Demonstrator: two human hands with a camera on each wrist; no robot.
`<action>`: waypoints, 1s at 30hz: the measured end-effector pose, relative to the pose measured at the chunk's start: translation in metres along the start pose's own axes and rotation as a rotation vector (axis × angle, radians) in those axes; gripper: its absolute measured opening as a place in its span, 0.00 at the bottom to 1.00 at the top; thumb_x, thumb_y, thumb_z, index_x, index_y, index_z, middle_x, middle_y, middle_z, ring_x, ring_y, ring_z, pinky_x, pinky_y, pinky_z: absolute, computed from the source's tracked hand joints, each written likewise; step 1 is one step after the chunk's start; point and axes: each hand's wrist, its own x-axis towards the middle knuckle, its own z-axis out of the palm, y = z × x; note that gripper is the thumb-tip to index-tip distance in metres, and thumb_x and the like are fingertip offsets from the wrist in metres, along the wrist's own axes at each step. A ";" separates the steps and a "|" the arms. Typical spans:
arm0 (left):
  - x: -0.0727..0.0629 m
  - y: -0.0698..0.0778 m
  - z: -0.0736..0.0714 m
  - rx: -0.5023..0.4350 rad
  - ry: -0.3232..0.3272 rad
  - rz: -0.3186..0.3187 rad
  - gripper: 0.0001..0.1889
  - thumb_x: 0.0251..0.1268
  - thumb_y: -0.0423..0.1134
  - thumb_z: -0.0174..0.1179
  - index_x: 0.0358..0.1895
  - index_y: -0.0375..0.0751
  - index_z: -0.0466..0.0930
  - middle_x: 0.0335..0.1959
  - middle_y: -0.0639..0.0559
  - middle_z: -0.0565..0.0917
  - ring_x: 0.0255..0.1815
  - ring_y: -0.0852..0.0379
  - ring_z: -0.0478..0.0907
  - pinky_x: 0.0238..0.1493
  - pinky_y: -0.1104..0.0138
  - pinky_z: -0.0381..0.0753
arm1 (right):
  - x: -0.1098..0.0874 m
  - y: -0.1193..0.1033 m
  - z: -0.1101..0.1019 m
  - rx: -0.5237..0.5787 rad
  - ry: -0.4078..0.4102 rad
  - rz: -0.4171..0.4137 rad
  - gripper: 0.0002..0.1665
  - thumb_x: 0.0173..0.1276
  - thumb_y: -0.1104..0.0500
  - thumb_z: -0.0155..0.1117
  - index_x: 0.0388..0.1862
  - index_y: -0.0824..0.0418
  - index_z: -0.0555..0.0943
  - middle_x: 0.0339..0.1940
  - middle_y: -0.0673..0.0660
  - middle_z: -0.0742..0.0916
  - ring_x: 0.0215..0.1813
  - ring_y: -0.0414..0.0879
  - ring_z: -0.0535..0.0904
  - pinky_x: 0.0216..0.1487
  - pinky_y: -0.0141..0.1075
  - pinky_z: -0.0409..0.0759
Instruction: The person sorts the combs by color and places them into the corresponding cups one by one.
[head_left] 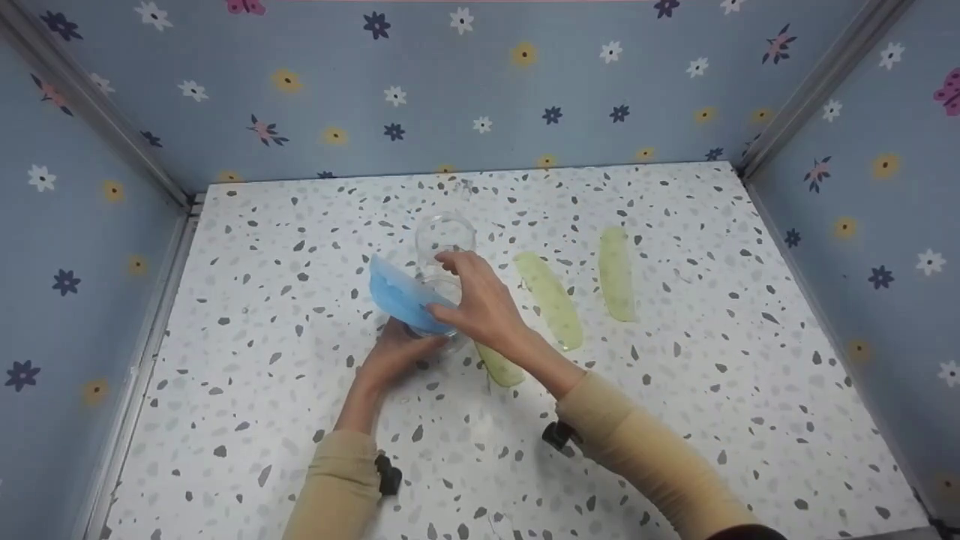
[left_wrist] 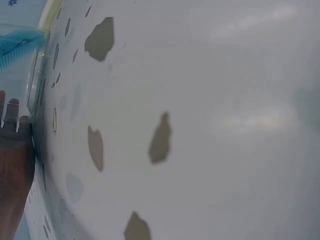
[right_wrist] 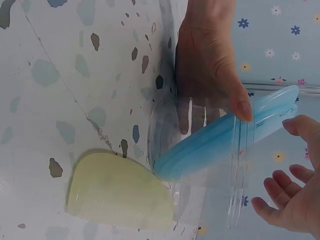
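Note:
My left hand (head_left: 397, 352) grips a clear plastic jar (right_wrist: 237, 185) from the side, its thumb lying at the rim and the other fingers seen through the wall. A blue comb (head_left: 405, 292) leans at a slant inside the jar, its upper end sticking out past the rim. In the left wrist view the teeth of the blue comb (left_wrist: 22, 50) show through the plastic. My right hand (head_left: 484, 300) is beside the jar mouth with fingers loosely bent and spread. Its thumb tip is right at the comb's upper end.
Pale green combs lie on the speckled table: one (head_left: 616, 274) at the right, one (head_left: 551, 300) nearer, and one (head_left: 501, 366) partly behind the right hand and jar. A clear round plastic piece (head_left: 445, 217) is behind the jar. Flowered panels (head_left: 480, 82) enclose the table.

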 end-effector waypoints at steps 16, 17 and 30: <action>0.001 0.004 -0.009 0.017 -0.001 0.107 0.56 0.54 0.51 0.78 0.81 0.46 0.50 0.78 0.43 0.66 0.81 0.43 0.62 0.85 0.48 0.56 | -0.009 0.021 -0.004 0.041 0.053 0.048 0.40 0.66 0.46 0.72 0.73 0.56 0.71 0.62 0.57 0.82 0.63 0.53 0.81 0.59 0.47 0.84; 0.001 0.004 -0.009 0.017 -0.001 0.113 0.56 0.54 0.51 0.78 0.81 0.47 0.51 0.77 0.44 0.67 0.81 0.43 0.63 0.85 0.49 0.57 | -0.010 0.022 -0.005 0.040 0.056 0.056 0.39 0.66 0.45 0.71 0.73 0.55 0.71 0.62 0.57 0.82 0.62 0.54 0.81 0.58 0.48 0.84; 0.003 0.004 -0.016 -0.032 0.062 0.100 0.54 0.56 0.43 0.77 0.81 0.41 0.51 0.77 0.41 0.67 0.81 0.43 0.61 0.86 0.50 0.54 | -0.020 0.039 -0.008 0.031 0.031 0.173 0.42 0.66 0.40 0.70 0.74 0.54 0.70 0.64 0.58 0.82 0.62 0.55 0.82 0.56 0.51 0.85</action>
